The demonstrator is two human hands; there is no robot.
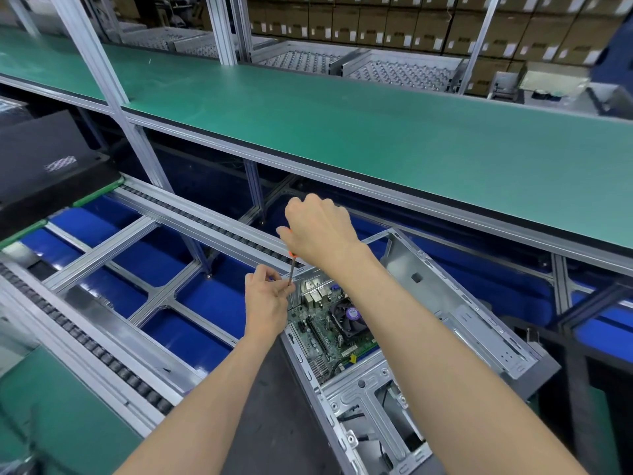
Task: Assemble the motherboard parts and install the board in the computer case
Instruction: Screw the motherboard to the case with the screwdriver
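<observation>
Screwdriver (291,269): shaft near-vertical over motherboard (325,332) far-left corner in case (445,303), handle gripped by right hand (318,231), shaft pinched by left hand (265,296).

A dark grey table (274,399) carries the open metal computer case (462,323), lying on its side with the green motherboard (322,334) inside; a roller conveyor (102,354) with aluminium rails runs just beside the table's left edge; a green-topped shelf (376,132) spans above.

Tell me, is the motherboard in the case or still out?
In: the motherboard lies flat inside the open computer case.
</observation>
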